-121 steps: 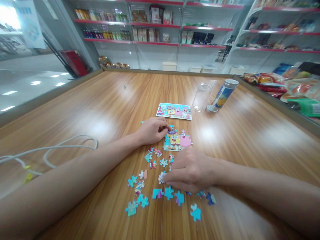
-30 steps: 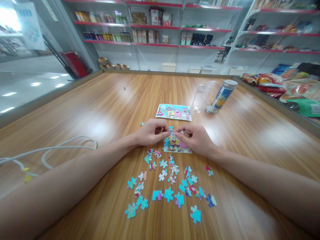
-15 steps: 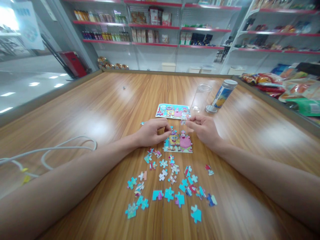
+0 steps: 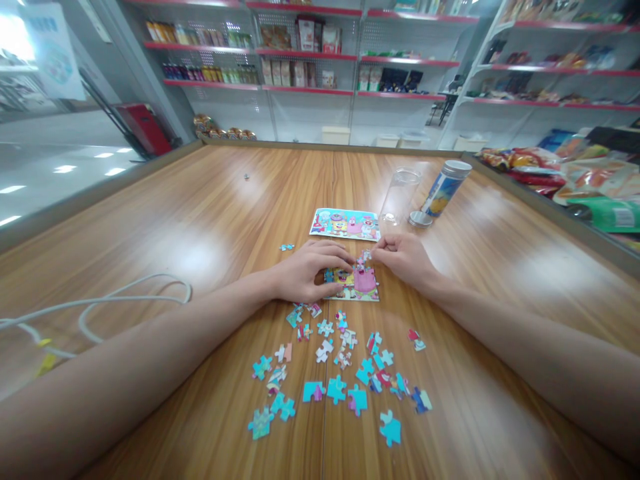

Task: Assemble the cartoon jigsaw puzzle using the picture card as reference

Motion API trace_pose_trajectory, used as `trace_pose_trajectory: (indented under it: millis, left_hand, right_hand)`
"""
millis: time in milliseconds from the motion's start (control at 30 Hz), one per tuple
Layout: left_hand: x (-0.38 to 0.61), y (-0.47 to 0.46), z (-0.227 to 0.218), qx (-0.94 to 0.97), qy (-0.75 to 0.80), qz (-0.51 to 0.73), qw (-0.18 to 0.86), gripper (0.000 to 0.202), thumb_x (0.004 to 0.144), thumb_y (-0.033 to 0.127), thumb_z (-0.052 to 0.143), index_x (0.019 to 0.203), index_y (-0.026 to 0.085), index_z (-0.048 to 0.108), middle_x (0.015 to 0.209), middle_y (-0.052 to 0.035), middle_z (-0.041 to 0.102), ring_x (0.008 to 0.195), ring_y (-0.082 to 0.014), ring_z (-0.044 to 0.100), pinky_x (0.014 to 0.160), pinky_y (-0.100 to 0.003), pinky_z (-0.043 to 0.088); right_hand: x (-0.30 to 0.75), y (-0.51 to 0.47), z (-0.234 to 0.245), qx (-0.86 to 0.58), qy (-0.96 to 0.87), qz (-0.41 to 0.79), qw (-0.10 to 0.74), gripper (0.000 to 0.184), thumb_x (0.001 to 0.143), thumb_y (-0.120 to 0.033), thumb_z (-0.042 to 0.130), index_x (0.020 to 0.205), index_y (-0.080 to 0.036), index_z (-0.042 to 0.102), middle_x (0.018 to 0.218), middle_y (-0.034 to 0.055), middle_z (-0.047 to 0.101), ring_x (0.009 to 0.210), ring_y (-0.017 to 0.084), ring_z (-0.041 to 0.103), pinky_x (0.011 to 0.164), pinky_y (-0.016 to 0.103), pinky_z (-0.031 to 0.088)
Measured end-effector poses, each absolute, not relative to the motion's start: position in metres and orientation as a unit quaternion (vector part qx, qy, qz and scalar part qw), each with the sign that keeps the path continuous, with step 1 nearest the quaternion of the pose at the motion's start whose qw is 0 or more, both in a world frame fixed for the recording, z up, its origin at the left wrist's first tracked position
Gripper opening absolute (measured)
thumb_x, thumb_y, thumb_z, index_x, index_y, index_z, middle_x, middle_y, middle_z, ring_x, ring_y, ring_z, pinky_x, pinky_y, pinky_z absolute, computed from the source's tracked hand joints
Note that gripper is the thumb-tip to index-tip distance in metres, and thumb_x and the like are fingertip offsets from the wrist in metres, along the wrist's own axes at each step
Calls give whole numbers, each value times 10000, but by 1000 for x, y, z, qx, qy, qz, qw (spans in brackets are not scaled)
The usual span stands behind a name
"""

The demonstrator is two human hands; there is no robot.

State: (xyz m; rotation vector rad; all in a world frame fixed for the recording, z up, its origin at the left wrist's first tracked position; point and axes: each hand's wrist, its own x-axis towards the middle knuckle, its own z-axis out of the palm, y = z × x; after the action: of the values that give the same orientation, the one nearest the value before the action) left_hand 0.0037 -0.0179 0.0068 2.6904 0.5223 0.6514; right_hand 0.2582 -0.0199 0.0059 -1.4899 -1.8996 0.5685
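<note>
A partly joined cartoon jigsaw [image 4: 361,285] lies on the wooden table [image 4: 200,213]. My left hand [image 4: 307,270] rests on its left part, fingers stretched flat over it. My right hand [image 4: 407,259] is at its top right corner, fingers pinched on a small puzzle piece [image 4: 366,255]. Several loose pieces [image 4: 340,373], mostly turquoise, lie scattered nearer to me. A single piece [image 4: 287,247] lies left of my left hand.
The picture card [image 4: 345,224] lies beyond the jigsaw. Behind it stand a clear glass [image 4: 399,194], a metal lid [image 4: 420,219] and a printed tube [image 4: 444,187]. A white cable [image 4: 100,308] loops at the left. Snack bags [image 4: 575,177] lie at the right edge.
My right hand left the loose pieces, came up to the jigsaw with a piece and now sits at its top right corner. My left hand has flattened onto the jigsaw.
</note>
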Motion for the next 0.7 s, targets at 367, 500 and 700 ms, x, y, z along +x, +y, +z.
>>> trace_pose_trajectory:
  millis: [367,500,700]
  left_hand:
    - [4,-19,9,935,182,253,169,283,889,287,656,1157,220,721,1234,-115,666,1160,-252,615,1049,-460,473]
    - [3,-19,8,935,185,251,169,270,892,289,656,1140,210,727,1227,-113,667,1159,-250,611,1051,-459,468]
    - [2,-19,8,937,188,244,165,284,894,283,649,1160,220,725,1235,-111,660,1173,-248,604,1069,-455,458]
  right_hand:
    - [265,-13,15,-659,-704,129,230,248,745,-398,662,630,-185,711,609,29,658,604,162,573,515,267,307]
    - [267,-13,16,-650,-712,135,230,219,733,-370,673,624,-183,706,610,28,663,606,163,583,516,269,321]
    - [267,-14,13,-641,-721,100,244,169,721,-339,667,646,-189,689,661,28,679,637,164,587,545,271,337]
